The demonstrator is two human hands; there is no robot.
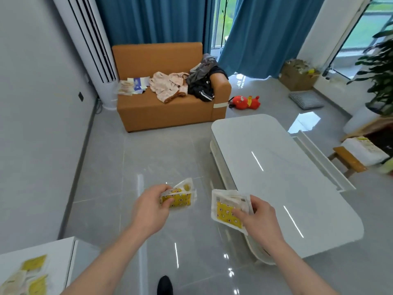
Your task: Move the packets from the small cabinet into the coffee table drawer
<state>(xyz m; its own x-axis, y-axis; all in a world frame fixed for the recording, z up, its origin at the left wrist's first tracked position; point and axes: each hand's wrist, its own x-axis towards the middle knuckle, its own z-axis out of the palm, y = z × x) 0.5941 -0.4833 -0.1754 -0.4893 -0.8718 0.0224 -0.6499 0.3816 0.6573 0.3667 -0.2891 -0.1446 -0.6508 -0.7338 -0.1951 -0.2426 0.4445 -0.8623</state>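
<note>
Head-worn camera looks forward and down, close above both forearms.

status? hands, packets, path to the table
Left hand grips yellow packets; right hand grips another stack. More packets on small cabinet. Coffee table ahead right, floor between bare.

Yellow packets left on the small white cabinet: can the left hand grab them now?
Probably not: the left hand already grips yellow patterned packets, and the cabinet packets sit back at lower left, behind it.
</note>
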